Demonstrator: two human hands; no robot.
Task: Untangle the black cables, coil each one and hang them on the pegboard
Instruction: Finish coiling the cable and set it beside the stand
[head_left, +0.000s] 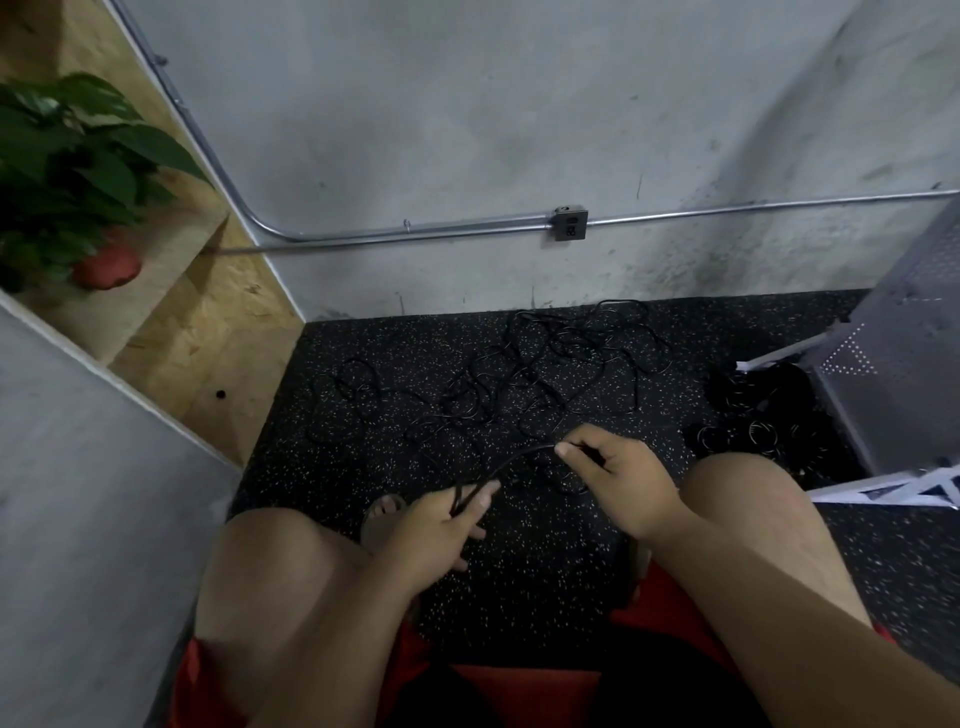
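Speckled black rubber floor (545, 571) ran up to a stained concrete wall (467, 130) with a metal pipe (415, 231) along its foot. A leafy plant (67, 171) stood on a plywood shelf (171, 332) off to the left.

Through the head camera I saw one stretch of thin, glossy black cable (519, 454) held low between the knees. The left hand (441, 525) had its fingers curled round the near end. The right hand (618, 467) pinched the same cable further along, between thumb and forefinger. The held length arched up from lower left to upper right.

The loose tangle (545, 374) sprawled on the floor just ahead of both hands, toward the wall, with its loops crossing every way. I judged the right hand nearer to the heap. I could not tell where the held cable ran into it, black on black.

The pegboard (904, 353), a grey perforated metal panel, leaned at the far right. Dark coils (753, 415) lay at its base, well apart from the tangle. Nothing that I could make out hung on the panel.

I reckoned the next pull should go toward the body, away from the heap, and slowly, since the cable looked limp and likely to snag.
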